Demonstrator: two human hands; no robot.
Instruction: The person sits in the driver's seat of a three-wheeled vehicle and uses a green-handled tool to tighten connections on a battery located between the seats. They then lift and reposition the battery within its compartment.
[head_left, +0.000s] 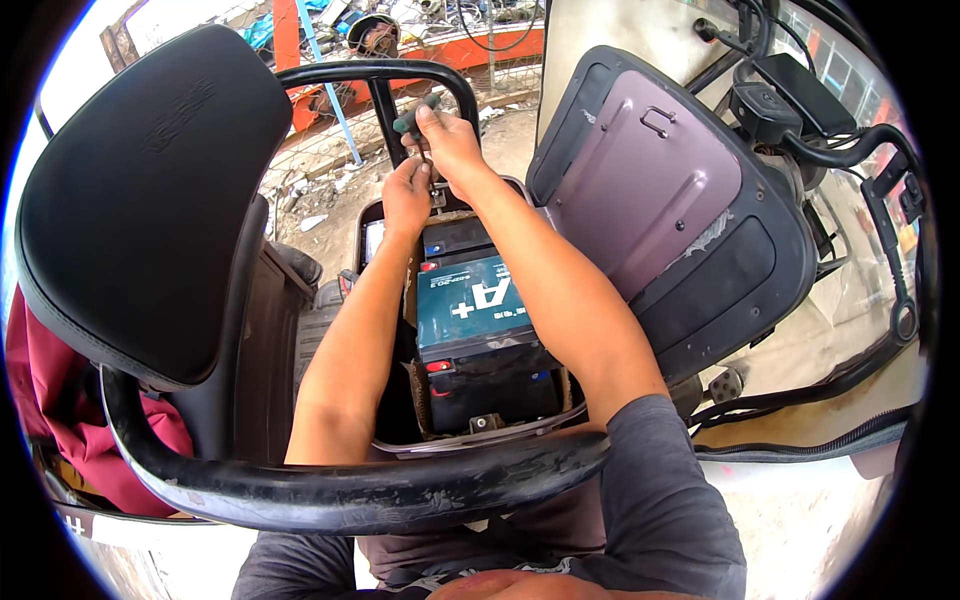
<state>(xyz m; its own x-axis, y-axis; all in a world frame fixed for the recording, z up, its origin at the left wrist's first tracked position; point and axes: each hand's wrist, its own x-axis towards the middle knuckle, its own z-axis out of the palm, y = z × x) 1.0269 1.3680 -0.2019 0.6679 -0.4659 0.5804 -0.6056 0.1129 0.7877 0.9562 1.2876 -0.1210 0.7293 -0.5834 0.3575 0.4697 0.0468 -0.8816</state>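
Note:
My right hand (450, 150) is closed round the dark green handle of a T-handle screwdriver (407, 122), at the far end of the open battery box (400, 445). Its thin shaft points down toward a small metal bracket (437, 197) on the box's far rim. Just below, the fingers of my left hand (405, 200) are pinched together at the shaft; their tips are partly hidden. Between my forearms, a teal-topped battery (465, 310) sits among black batteries (490, 395) with red and blue terminals. A second bracket (486, 423) is on the near rim.
A black padded backrest (150, 200) rises at left. The raised seat (650, 180) shows its mauve underside at right. A black tubular rail (350, 495) crosses in front of me; another rail (375, 70) stands beyond the box. Handlebar (850, 155) and windscreen are farther right.

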